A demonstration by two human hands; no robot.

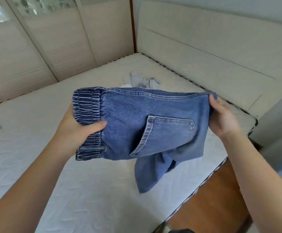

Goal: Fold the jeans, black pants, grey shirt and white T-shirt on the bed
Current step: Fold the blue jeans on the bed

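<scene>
Here the folded jeans (147,125) are held in the air above the bed (27,148), long axis running left to right, elastic waistband to the left, back pocket facing up, a loose leg end hanging down. The left hand (79,130) grips the waistband; the right hand (224,118) pinches the opposite fold. A grey shirt (142,80) lies crumpled on the bed beyond.

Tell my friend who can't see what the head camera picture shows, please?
Two hands hold folded blue jeans above a white bed: the left hand grips the stretchy waistband, the right hand the other end. Behind lies a crumpled grey shirt.
</scene>
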